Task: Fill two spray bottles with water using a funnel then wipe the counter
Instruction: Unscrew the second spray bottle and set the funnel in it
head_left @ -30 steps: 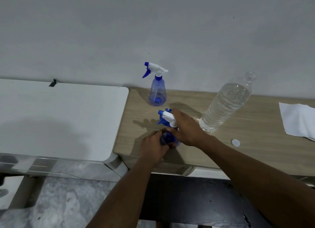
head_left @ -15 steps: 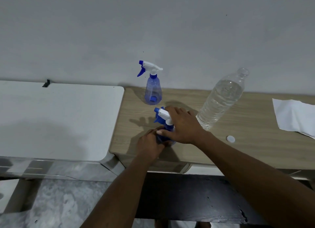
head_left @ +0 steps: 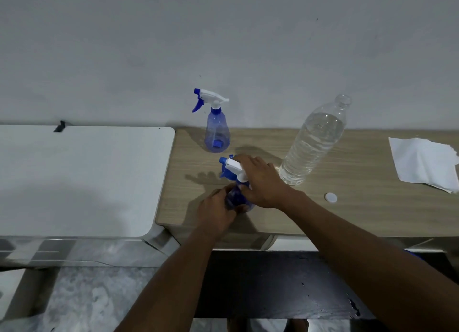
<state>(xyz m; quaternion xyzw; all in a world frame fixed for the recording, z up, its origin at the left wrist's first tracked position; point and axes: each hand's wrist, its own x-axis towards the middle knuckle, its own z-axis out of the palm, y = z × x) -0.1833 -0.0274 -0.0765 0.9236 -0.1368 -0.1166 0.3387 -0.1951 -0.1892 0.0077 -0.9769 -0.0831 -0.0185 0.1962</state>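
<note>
A blue spray bottle (head_left: 236,200) stands near the front of the wooden counter (head_left: 347,215). My left hand (head_left: 216,211) grips its body from the left. My right hand (head_left: 263,182) grips its white and blue spray head (head_left: 229,166) from the right. A second blue spray bottle (head_left: 216,130) with a white trigger head stands upright farther back, near the wall. A clear water bottle (head_left: 315,143), uncapped and mostly full, stands to the right of my hands. Its white cap (head_left: 330,197) lies on the counter. No funnel is in view.
A white folded cloth or paper towel (head_left: 422,162) lies at the counter's right end. A white table (head_left: 82,177) adjoins the counter on the left. The wall runs close behind both. Dark floor shows below the counter's front edge.
My hands stay on the near spray bottle; the right hand has shifted slightly around the spray head. The camera view has drifted a little.
</note>
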